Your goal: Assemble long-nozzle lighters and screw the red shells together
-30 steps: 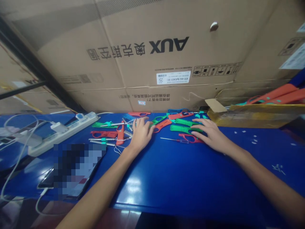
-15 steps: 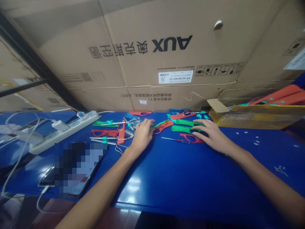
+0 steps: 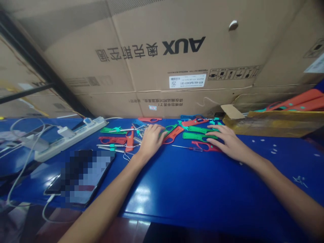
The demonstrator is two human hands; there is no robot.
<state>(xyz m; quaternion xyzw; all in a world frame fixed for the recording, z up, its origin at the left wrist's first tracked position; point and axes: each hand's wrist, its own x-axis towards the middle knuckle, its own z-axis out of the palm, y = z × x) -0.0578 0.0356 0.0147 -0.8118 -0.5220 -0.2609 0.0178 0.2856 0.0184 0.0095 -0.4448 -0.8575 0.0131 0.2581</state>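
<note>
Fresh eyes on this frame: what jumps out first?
A huge cardboard box printed upside down with AUX fills the back. Below it, red and green plastic handle parts lie scattered on the blue table, with the left hand and right hand spread flat among them.

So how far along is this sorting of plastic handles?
Little looks finished: red and green handles lie scattered on the blue table. The left hand rests among them, and the right hand lies flat over a red one. More handles fill the box.
</note>
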